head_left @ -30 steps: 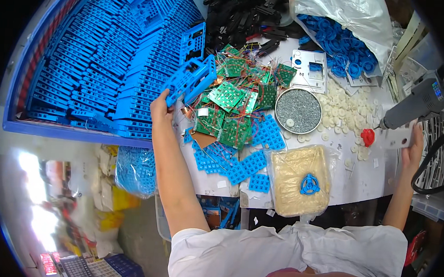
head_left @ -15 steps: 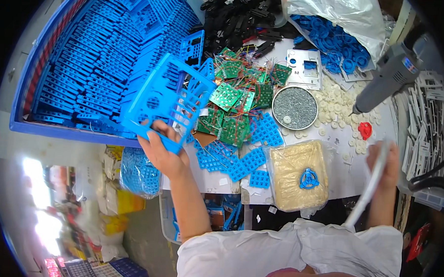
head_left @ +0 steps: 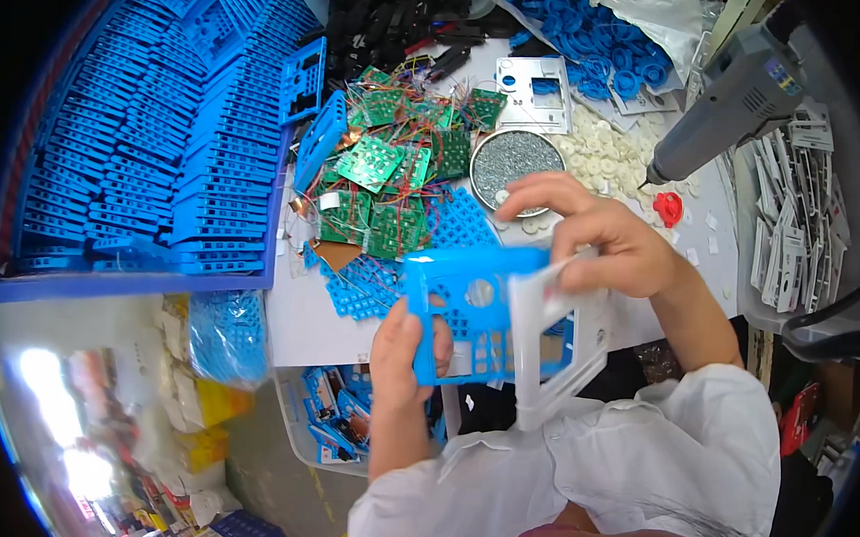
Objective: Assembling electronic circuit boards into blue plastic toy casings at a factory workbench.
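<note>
In front of my chest, my left hand (head_left: 399,355) grips the left edge of a blue plastic casing panel (head_left: 448,284) with a round hole and rows of small openings. My right hand (head_left: 628,244) pinches the top of a white plastic faceplate (head_left: 530,354) between thumb and fingers. Tilted, the faceplate overlaps the right part of the blue panel; I cannot tell whether the two touch. Just beyond my right fingers sits a round tin of small metal screws (head_left: 516,162), partly covered by them. Behind the panels lie blue button pads (head_left: 459,222).
A large bin (head_left: 141,289) of stacked blue panels fills the left. Green circuit boards (head_left: 372,160) with wires cover the middle. An electric screwdriver (head_left: 725,104) points down at the right, near a red piece (head_left: 668,209) and small white discs (head_left: 598,146). White faceplates (head_left: 792,227) stand far right.
My left hand has brought the blue panel from beside the bin toward my chest. My right hand has carried the white faceplate in from the right. The view has shifted a little.
</note>
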Action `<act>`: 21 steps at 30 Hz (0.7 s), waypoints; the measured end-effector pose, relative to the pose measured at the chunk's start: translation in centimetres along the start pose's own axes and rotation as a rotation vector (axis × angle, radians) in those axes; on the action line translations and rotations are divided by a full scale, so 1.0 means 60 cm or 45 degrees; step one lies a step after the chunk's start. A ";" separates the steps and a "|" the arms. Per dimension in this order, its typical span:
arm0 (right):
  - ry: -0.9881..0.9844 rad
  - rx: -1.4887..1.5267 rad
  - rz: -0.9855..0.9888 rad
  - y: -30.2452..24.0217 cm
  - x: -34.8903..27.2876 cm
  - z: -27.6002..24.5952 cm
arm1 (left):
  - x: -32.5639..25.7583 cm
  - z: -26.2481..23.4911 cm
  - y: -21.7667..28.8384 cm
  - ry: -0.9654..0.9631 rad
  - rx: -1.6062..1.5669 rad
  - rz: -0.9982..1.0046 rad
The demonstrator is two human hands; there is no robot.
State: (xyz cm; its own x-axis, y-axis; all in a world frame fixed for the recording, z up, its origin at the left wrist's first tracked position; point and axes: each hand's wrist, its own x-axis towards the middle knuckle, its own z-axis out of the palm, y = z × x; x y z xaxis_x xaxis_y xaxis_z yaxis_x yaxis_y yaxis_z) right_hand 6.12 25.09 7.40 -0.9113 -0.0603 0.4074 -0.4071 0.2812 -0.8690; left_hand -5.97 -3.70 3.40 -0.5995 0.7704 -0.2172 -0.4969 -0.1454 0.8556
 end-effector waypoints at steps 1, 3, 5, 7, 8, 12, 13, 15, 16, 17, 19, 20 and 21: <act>-0.107 -0.046 -0.029 -0.007 0.017 0.009 | 0.002 -0.002 0.020 -0.080 0.060 -0.151; -0.288 -0.171 -0.066 -0.018 0.040 0.024 | 0.032 -0.001 0.047 -0.294 0.172 -0.467; -0.326 -0.032 0.137 -0.011 0.052 0.040 | 0.063 -0.010 0.041 -0.395 0.105 -0.559; -0.305 0.113 0.387 0.002 0.054 0.050 | 0.076 0.009 0.043 -0.302 -0.299 -0.575; -0.208 0.135 0.436 0.010 0.049 0.045 | 0.076 0.035 0.055 -0.173 -0.503 -0.554; 0.132 0.224 0.563 0.048 0.007 0.044 | 0.039 0.037 -0.018 -0.200 -0.673 -0.148; 0.112 0.231 0.593 0.057 -0.002 0.050 | 0.022 0.044 -0.038 -0.108 -0.480 -0.185; 0.066 0.264 0.646 0.064 -0.015 0.058 | -0.006 0.055 -0.059 0.089 -0.078 -0.260; 0.087 0.126 0.599 0.063 -0.021 0.058 | -0.010 0.058 -0.060 0.129 -0.254 -0.254; 0.108 -0.012 0.552 0.060 -0.025 0.056 | -0.008 0.058 -0.061 0.154 -0.240 -0.289; 0.090 -0.141 0.455 0.046 -0.018 0.047 | -0.001 0.054 -0.056 0.216 -0.206 -0.337; 0.065 -0.132 0.422 0.033 -0.010 0.036 | -0.003 0.045 -0.061 0.236 -0.124 -0.404; 0.040 -0.123 0.388 0.026 -0.006 0.033 | -0.006 0.046 -0.062 0.234 -0.128 -0.408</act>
State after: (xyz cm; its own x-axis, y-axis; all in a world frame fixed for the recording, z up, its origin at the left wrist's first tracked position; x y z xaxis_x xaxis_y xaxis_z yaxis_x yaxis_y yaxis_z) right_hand 5.69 23.68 5.33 -0.9874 0.0703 0.1420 -0.1062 0.3716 -0.9223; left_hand -2.17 -1.74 1.58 -0.5017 0.6638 -0.5547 -0.7308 0.0178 0.6823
